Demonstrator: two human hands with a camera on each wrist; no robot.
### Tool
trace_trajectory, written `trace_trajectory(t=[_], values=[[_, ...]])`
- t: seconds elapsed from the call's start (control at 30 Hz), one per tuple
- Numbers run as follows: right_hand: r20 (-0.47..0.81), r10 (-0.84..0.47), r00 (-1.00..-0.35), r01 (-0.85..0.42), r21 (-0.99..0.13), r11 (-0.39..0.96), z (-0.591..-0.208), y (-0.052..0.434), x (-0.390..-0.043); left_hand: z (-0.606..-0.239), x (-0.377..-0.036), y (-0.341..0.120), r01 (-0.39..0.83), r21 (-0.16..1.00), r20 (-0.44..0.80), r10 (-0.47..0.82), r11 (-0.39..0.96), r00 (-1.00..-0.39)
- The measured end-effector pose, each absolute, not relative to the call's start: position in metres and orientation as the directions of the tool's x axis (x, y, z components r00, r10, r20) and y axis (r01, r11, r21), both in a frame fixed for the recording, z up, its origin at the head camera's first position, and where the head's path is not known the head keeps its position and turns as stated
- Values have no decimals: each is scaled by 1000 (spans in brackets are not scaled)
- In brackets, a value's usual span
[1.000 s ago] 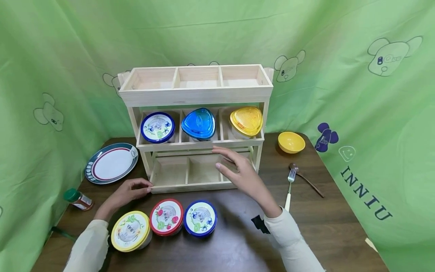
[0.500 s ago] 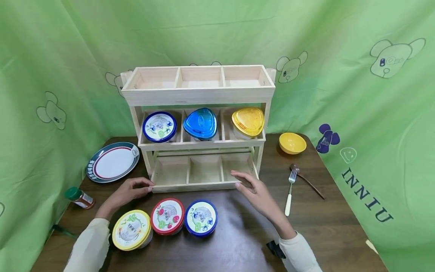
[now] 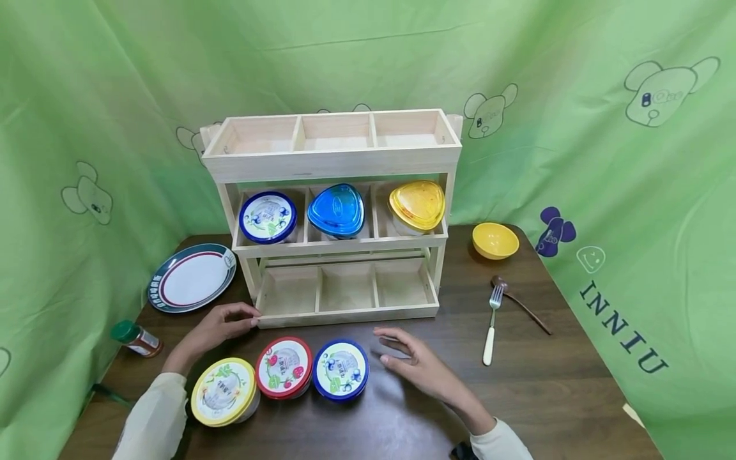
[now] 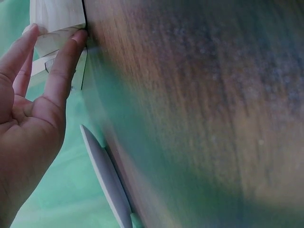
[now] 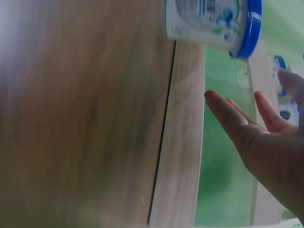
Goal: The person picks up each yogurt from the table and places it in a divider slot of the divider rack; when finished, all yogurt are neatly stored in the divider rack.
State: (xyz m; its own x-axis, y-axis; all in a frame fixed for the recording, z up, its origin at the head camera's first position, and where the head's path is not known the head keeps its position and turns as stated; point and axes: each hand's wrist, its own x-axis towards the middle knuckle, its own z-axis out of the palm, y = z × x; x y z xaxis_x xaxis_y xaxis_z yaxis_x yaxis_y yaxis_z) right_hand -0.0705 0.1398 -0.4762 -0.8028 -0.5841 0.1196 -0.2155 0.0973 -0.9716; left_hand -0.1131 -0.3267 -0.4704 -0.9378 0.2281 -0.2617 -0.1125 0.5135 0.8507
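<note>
Left hand (image 3: 214, 330): unclenched, you touched the rack (image 3: 331, 165) at front left.
Right hand (image 3: 421, 367): hung released near the blue-lidded tub (image 3: 340, 370), the rack behind.

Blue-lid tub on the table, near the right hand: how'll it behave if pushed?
The blue-lidded tub probably slides rather than tips under a low push, being squat and upright on the table. Pushed left, it would likely bump the red-lidded tub beside it. Its smooth-looking wall may be slippery; weight I can't judge, as the lid hides the contents.
</note>
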Motion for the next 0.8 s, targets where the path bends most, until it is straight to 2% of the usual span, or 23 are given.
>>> trace_trajectory(t=[0.1,0.23,0.43,0.63,0.8], values=[[102,-628,-772,-164,-986,42,-480,130,-66,-471,-112,-326,-114,846,-265,226,520,-937],[67,-659,-749,-120,-992,37,-483,120,-60,-470,-112,-325,-114,846,-263,222,520,-939],[13,-675,-738,-88,-993,77,-482,110,-57,-467,-110,-325,-109,851,-255,223,514,-941],[-51,-681,-730,-99,-979,179,-482,104,-56,-469,-110,-325,-94,854,-238,224,511,-945],[-58,-689,-722,-87,-981,174,-483,101,-55,-470,-111,-326,-72,859,-217,234,507,-948]])
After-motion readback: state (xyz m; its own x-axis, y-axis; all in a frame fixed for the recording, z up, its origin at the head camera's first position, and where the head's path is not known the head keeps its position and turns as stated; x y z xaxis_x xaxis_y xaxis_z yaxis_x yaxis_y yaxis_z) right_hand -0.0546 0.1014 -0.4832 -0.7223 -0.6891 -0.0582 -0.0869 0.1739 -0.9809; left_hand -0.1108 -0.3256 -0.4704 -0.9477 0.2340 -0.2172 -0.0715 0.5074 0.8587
